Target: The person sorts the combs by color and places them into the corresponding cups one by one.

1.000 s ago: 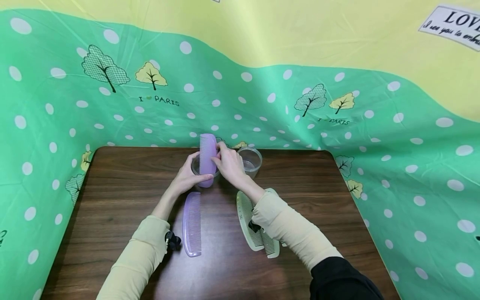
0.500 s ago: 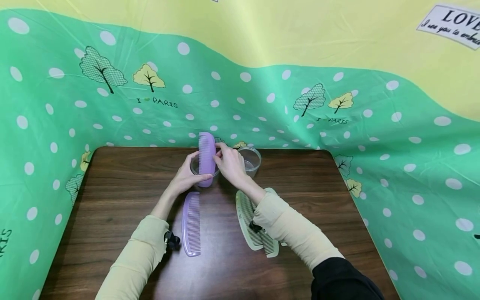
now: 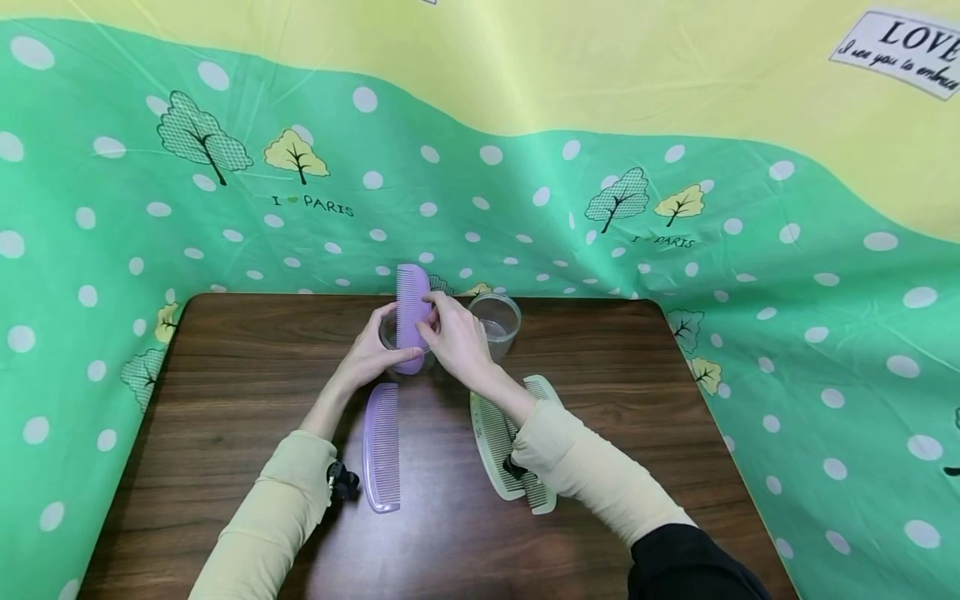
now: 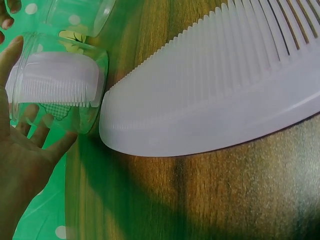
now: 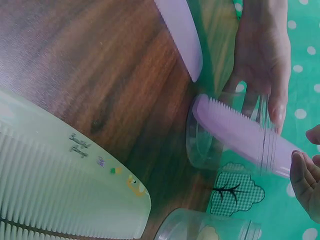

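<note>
Dark wood-grain covered the table point(image 3: 225, 392), backed by a green dotted cloth point(image 3: 675, 250) that rose behind both hands. Largest of the loose things were the combs, four by count: two pale green combs point(image 3: 498, 446) overlapping under the right forearm, one flat purple comb point(image 3: 382, 446) lying just beside the left wrist, and one upright purple comb point(image 3: 411, 312) standing between the hands. There were two clear cups: the held cup point(image 3: 397, 342), wrapped by the curled fingers of the left hand point(image 3: 367, 354), and a spare cup point(image 3: 495, 321) standing just beyond the right hand point(image 3: 457, 337). The right hand's fingertips pinched the upright purple comb at its edge, its lower end down inside the held cup; the right wrist view showed it leaning through the cup's mouth. Compared with a second earlier, the comb stood nearly as before while the right hand's fingers had slid slightly lower on it, so the comb seemed seated in the cup and the grip merely adjusting.
</note>
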{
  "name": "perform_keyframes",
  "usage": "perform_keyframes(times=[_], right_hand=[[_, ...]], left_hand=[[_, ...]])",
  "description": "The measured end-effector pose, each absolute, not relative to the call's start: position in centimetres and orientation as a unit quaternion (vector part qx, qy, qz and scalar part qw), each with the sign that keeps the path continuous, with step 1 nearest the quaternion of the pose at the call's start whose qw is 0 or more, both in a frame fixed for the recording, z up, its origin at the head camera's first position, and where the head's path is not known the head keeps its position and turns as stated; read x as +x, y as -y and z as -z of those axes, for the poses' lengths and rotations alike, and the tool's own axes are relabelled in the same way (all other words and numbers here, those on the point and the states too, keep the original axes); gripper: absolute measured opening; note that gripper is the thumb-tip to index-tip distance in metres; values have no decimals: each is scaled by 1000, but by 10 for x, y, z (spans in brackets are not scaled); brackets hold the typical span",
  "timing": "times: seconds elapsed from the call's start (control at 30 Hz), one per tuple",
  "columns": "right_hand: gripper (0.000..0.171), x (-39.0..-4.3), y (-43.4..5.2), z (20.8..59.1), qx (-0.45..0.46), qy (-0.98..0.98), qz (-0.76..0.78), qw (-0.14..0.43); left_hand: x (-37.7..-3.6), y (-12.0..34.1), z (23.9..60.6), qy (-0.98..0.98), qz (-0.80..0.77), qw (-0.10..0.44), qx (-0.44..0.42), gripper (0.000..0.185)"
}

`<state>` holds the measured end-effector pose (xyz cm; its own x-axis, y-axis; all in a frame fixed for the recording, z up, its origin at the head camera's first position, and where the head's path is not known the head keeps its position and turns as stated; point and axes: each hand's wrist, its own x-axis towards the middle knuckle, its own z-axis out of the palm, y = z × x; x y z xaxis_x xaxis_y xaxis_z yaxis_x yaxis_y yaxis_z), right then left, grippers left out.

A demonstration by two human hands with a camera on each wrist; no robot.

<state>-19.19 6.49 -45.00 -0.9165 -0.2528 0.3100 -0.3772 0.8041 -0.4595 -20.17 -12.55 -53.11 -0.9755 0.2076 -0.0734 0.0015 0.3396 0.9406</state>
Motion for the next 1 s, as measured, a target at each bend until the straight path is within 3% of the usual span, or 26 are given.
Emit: perform_keyframes(times=[0.63, 1.0], right_hand=[[19, -136, -64, 459, 266, 923, -257, 108], [28, -118, -50, 474, 290, 934, -208, 33]], left_hand=[[-195, 124, 528, -811, -576, 81, 68, 99], [-198, 126, 529, -809, -577, 89, 66, 101]])
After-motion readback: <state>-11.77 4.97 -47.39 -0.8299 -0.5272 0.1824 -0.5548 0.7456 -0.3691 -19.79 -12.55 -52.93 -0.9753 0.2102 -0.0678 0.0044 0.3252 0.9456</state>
